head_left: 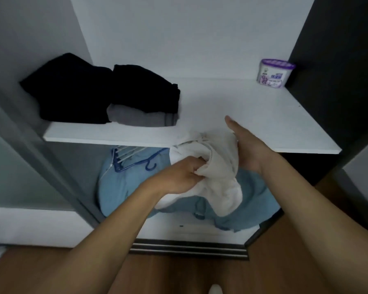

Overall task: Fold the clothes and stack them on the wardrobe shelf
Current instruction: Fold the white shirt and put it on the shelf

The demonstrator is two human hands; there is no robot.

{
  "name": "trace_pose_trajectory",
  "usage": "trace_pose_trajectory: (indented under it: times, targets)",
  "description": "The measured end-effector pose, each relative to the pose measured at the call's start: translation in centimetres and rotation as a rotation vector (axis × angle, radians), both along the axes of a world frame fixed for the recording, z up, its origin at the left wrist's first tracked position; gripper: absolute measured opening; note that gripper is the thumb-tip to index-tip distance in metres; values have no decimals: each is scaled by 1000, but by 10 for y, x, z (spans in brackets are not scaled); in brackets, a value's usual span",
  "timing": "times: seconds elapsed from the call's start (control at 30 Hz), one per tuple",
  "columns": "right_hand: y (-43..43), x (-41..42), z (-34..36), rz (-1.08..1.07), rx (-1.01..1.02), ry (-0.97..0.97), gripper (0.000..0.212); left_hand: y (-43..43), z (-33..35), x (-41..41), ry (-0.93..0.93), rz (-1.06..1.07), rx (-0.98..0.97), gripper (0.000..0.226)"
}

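My left hand point(179, 177) is nearest me, fingers curled tight into the white cloth point(217, 166), my flatter right hand point(246, 145) cups its far side, and the shelf point(242, 115) lies just beyond, its bare spot straight ahead.

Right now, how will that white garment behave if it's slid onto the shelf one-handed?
Probably floppy: the white garment bunches and sags below the left hand. It looks light, held up only by that grip and the flat right hand. It will likely unfold or drag on the shelf unless supported underneath.
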State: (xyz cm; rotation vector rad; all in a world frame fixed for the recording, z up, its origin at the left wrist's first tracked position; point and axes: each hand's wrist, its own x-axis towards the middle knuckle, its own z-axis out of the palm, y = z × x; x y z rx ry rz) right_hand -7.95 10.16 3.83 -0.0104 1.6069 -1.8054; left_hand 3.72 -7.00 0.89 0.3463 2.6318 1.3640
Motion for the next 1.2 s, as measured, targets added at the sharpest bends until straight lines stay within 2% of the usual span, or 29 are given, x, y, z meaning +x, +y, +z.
trace_pose_trajectory:
  times: [0.07, 0.17, 0.27, 0.33, 0.37, 0.5, 0.6, 0.67, 0.77, 0.93, 0.97, 1.03, 1.1, 1.17, 1.2]
  targets:
    - [-20, 37, -13, 27, 101, 56, 48, -11, -8, 30, 21, -23, -74, 25]
    - [-33, 84, -29, -79, -27, 144, 26, -32, -20, 71, -40, -39, -87, 28]
    - [-29, 113, -19, -152, -222, 203, 23, -65, -28, 106, -319, -67, -100, 36]
    - [-28, 127, -6, -114, -253, 282, 29, -87, -29, 121, -473, -66, -91, 47]
    - [-27, 135, 0, -97, -242, 318, 31, -95, -31, 126, -486, -13, -88, 52]
    - [-28, 156, 22, -34, -210, 389, 34, -102, -31, 132, -271, 389, -19, 68]
    - [-28, 161, 35, 29, -199, 402, 37, -88, -23, 125, -88, 354, 148, 95]
    - [-23, 163, 41, 39, -219, 411, 39, -71, -18, 118, -23, 251, 175, 99]
    - [-7, 163, 51, 53, -269, 469, 39, -45, -14, 110, -19, 145, 195, 84]
    - [36, 160, 55, 17, -278, 509, 44, -21, -23, 99, -115, 200, 170, 27]
    - [46, 156, 53, -22, -264, 507, 43, -19, -26, 98, -105, 244, 158, 23]
    - [66, 149, 46, -112, -223, 487, 38, -18, -24, 100, -75, 340, 197, 35]
    - [88, 136, 34, -131, -86, 504, 29, -12, -15, 103, -37, 418, 283, 49]
    - [109, 127, 17, 28, 181, 547, 23, 0, 1, 103, 5, 454, 342, 43]
    - [115, 126, 8, 148, 343, 562, 26, 8, 11, 103, 19, 445, 328, 37]
